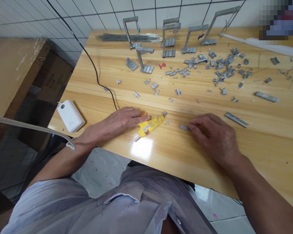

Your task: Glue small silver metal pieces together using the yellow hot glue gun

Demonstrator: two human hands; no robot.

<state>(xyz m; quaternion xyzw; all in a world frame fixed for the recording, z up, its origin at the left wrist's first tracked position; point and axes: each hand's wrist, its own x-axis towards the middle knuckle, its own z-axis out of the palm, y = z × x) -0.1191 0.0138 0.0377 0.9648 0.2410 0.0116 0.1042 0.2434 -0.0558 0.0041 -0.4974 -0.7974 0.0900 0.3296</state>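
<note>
My left hand [129,117] is closed around the handle of a yellow hot glue gun [152,124], which lies low over the table. Its nozzle points away to the right, and a clear glue stick [134,139] sticks out of its back end. Between thumb and fingertips, my right hand [211,135] pinches one end of a small flat grey piece [184,127] at the tabletop. A smaller grey scrap [170,122] lies between the gun's nozzle and that piece. To the right of my right hand rests a longer grey strip [236,120].
Several grey hook-shaped frames [140,60] stand toward the back of the wooden table [107,130]. Loose grey pieces [224,68] are scattered at the back right. Thin wires [129,37] lie near the wall. At left are a white power bank [70,116] and a black cable [95,70].
</note>
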